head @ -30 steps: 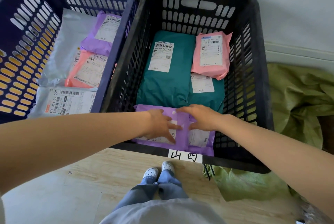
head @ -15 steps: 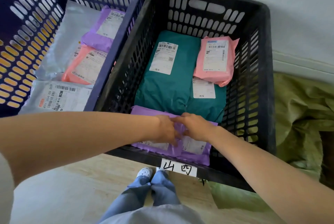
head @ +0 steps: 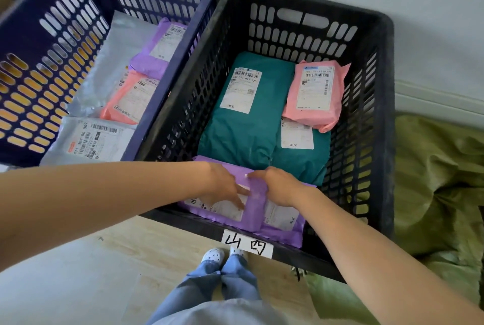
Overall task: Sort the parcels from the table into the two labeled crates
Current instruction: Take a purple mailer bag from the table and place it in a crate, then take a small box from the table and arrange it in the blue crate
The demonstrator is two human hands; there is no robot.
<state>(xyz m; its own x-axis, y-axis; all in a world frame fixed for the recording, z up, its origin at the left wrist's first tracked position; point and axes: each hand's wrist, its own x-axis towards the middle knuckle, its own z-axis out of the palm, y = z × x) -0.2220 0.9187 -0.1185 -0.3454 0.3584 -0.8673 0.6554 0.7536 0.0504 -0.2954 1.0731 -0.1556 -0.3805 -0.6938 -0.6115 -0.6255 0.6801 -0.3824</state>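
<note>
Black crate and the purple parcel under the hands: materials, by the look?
Black crate: likely rigid moulded plastic, matte, by its slotted walls. Purple parcel: seemingly a thin plastic film mailer, faint sheen, by its wrinkles and folds.
</note>
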